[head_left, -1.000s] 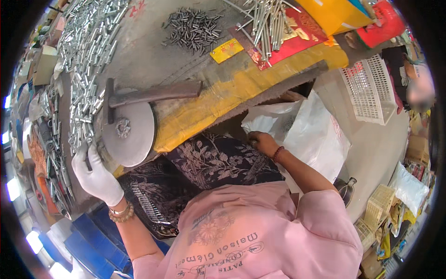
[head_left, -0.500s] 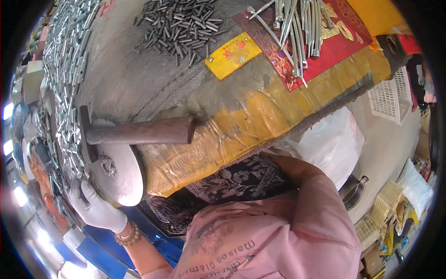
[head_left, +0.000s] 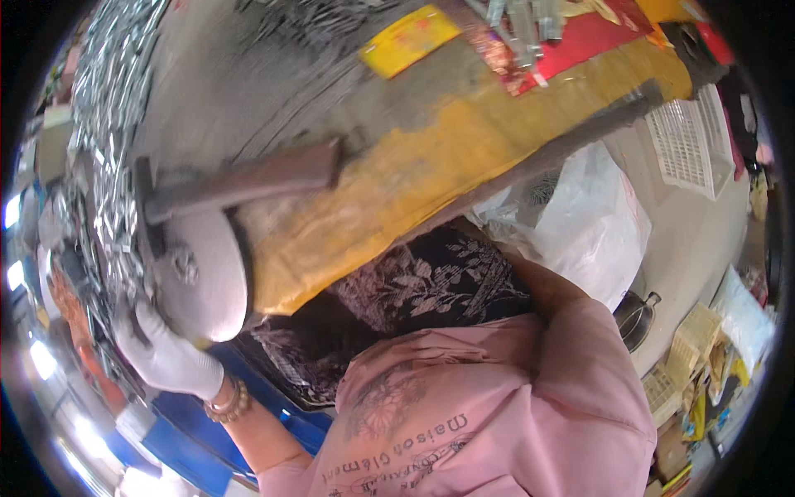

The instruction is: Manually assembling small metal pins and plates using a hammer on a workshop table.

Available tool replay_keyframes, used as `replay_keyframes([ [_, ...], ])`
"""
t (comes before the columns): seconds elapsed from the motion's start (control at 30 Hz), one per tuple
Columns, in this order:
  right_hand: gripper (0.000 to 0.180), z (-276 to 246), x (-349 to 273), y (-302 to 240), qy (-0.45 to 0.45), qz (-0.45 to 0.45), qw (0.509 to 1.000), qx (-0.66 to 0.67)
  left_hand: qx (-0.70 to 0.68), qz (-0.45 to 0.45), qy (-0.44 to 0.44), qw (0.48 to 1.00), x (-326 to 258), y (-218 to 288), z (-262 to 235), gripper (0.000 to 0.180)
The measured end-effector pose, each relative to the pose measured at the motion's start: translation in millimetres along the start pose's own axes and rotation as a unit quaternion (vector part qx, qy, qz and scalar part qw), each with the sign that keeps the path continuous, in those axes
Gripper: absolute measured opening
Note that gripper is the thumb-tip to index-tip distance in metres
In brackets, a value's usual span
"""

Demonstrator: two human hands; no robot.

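My left hand (head_left: 170,354), in a white glove, reaches to the near end of a long heap of small silvery metal tubes (head_left: 116,141). Its fingers are stretched out with a gap between them; motion blurs the tips, so any small piece there is hard to make out. Just right of the hand is a round pale metal disc (head_left: 219,277) with a small rough patch. A hammer (head_left: 248,180) with a dark wooden handle lies across the disc's far edge. My right hand is out of sight; that forearm goes down under the table edge beside a white plastic bag (head_left: 592,228).
On the worktable lie a dark pile of short metal pins (head_left: 310,25), a yellow card (head_left: 410,40) and long metal rods (head_left: 523,29) on a red sheet (head_left: 588,41). Yellow tape (head_left: 397,199) covers the near edge. A white plastic basket (head_left: 683,145) stands at right.
The whole view has shifted, so the table and its things sit higher in the picture and look blurred. My left hand stays at the tube heap. More of the white bag shows.
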State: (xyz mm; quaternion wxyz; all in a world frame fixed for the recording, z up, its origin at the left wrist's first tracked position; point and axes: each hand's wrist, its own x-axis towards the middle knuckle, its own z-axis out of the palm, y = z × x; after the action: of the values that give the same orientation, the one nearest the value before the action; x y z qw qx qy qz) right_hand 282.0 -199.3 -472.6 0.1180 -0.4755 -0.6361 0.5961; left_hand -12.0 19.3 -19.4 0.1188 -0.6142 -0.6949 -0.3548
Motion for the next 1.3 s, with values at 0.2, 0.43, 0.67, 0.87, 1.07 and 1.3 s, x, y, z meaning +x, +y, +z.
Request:
replay_keyframes([
  [0.2, 0.035, 21, 30, -43, -0.102, -0.056, 0.991, -0.072, -0.018, 0.058, -0.007, 0.998, 2, 1, 11, 0.035],
  [0.43, 0.035, 35, 64, -76, -0.189, -0.109, 0.961, -0.171, -0.166, 0.109, 0.002, 0.98, 6, -13, 11, 0.03],
  [0.67, 0.034, 10, 88, -75, -0.199, -0.126, 0.943, -0.234, -0.2, 0.123, 0.006, 0.972, 3, -9, 12, 0.025],
  [0.87, 0.034, -38, 144, -82, -0.168, -0.151, 0.935, -0.273, -0.155, 0.075, -0.026, 0.985, 10, 6, 13, 0.025],
  [1.07, 0.034, -180, 280, -141, -0.01, -0.191, 0.921, -0.34, -0.094, 0.055, -0.083, 0.991, 7, 14, 2, 0.022],
  [1.3, 0.034, -306, 391, -198, 0.128, -0.224, 0.89, -0.375, -0.084, -0.023, -0.094, 0.992, -4, 31, -3, 0.034],
])
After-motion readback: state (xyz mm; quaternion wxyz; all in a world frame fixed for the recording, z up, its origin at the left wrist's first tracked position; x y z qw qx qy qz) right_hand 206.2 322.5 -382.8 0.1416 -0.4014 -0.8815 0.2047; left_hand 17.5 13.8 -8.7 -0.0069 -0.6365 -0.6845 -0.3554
